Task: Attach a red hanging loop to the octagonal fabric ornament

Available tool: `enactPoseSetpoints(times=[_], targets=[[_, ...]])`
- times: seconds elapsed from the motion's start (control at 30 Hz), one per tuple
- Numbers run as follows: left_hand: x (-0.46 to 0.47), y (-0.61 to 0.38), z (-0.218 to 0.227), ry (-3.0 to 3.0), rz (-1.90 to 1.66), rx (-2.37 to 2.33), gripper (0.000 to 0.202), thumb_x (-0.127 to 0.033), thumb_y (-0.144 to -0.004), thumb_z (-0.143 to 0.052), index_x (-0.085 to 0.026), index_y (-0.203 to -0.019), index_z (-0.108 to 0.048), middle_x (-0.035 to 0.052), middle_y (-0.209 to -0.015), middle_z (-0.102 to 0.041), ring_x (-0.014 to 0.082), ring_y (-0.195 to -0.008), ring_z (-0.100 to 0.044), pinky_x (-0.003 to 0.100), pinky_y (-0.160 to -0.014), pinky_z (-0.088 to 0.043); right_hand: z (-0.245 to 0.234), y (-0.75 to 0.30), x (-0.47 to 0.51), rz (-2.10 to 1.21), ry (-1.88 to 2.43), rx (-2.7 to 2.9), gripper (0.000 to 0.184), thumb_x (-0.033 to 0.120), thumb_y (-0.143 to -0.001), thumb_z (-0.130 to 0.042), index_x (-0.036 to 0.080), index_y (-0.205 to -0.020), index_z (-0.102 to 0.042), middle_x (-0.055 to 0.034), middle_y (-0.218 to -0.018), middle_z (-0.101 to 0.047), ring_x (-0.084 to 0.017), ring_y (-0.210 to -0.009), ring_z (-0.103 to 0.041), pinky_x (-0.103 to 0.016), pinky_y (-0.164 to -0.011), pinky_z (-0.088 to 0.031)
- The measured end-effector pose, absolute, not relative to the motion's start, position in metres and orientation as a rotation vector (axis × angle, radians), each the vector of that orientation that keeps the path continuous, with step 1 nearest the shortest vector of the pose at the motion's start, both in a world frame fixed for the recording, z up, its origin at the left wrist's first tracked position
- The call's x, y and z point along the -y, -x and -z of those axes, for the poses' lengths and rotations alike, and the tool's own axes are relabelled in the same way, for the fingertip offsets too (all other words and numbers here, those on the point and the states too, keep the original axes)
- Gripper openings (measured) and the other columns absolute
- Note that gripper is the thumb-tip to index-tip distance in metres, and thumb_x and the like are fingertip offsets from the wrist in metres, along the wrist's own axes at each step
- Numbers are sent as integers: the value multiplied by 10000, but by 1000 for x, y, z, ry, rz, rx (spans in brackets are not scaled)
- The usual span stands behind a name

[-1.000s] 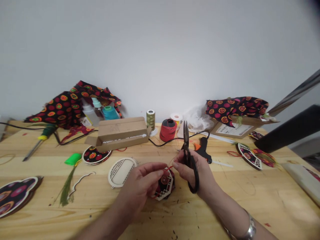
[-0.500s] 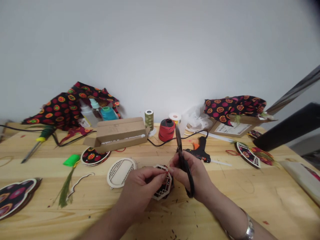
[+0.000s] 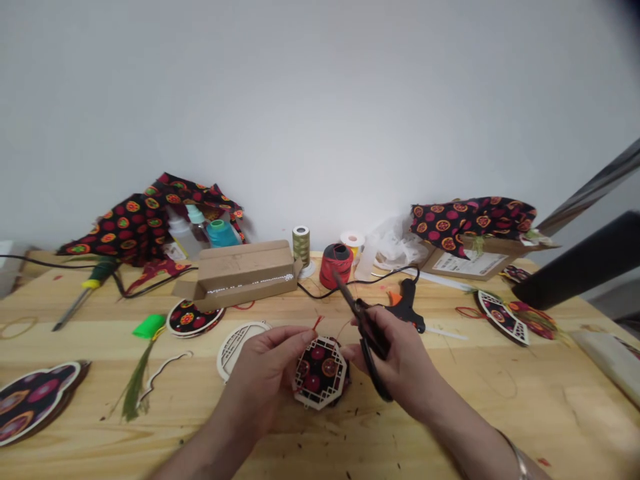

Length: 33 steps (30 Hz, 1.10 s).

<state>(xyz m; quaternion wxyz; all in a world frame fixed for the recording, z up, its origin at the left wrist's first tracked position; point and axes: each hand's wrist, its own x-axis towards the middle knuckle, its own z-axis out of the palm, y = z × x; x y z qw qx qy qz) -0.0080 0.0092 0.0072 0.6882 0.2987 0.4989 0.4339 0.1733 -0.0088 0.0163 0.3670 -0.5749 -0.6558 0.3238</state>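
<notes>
My left hand [image 3: 267, 370] pinches a short red thread [image 3: 317, 323] at the top of an octagonal wooden ornament [image 3: 320, 372] with black, red-dotted fabric inside a pale lattice frame. The ornament stands tilted on the wooden table [image 3: 450, 413]. My right hand [image 3: 397, 363] grips black scissors [image 3: 363, 327], blades shut and pointing up-left towards a red thread spool [image 3: 335, 265]. Its fingertips touch the ornament's right edge.
A round wooden lattice frame [image 3: 236, 340], a cardboard box [image 3: 240, 273], a green spool [image 3: 301, 245], a black glue gun [image 3: 406, 305] and bottles [image 3: 200, 230] lie behind. Patterned fabric [image 3: 145, 217] lies left, more of it [image 3: 470, 220] on a box right. A screwdriver [image 3: 83, 297] and fan-shaped ornaments [image 3: 505, 317] lie aside.
The ornament has turned so its fabric face shows towards me. The scissors tipped from upright to leaning left. My left hand lifted the red thread end upward.
</notes>
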Motion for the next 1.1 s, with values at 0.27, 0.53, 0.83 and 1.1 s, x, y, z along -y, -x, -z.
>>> enactPoseSetpoints(times=[0.27, 0.53, 0.83, 1.1], targets=[[-20, 19, -6, -533, -1062, -954, 237, -233, -623, -767, -127, -534, -575, -118, -424, -266, 19, -378, -168, 172, -358, -118, -14, -178, 9, -19, 1478, 2135, 215, 342, -731, -627, 170, -846, -565, -45, -758, -607, -186, -666, -551, -274, -580, -381], [-24, 23, -3, -466, -1051, -893, 228, -209, -659, -738, -132, -560, -547, -120, -455, -231, 24, -396, -137, 173, -362, -106, -5, -181, 5, 372, 1393, 2227, 214, 331, -748, -622, 135, -832, -598, -75, -729, -627, -225, -658, -578, -313, -548, -417], [-21, 22, -2, -542, -1072, -923, 286, -248, -658, -747, -145, -545, -505, -121, -459, -223, 30, -405, -131, 172, -369, -115, -5, -182, 3, 409, 1375, 2222, 219, 347, -779, -589, 135, -835, -598, -80, -725, -638, -213, -658, -586, -307, -549, -424], [-19, 19, -7, -582, -1093, -974, 276, -269, -618, -770, -141, -525, -543, -114, -423, -267, 28, -395, -155, 179, -369, -120, -6, -181, 3, 419, 1379, 2227, 233, 363, -787, -584, 134, -827, -604, -77, -712, -635, -214, -646, -587, -311, -543, -427]])
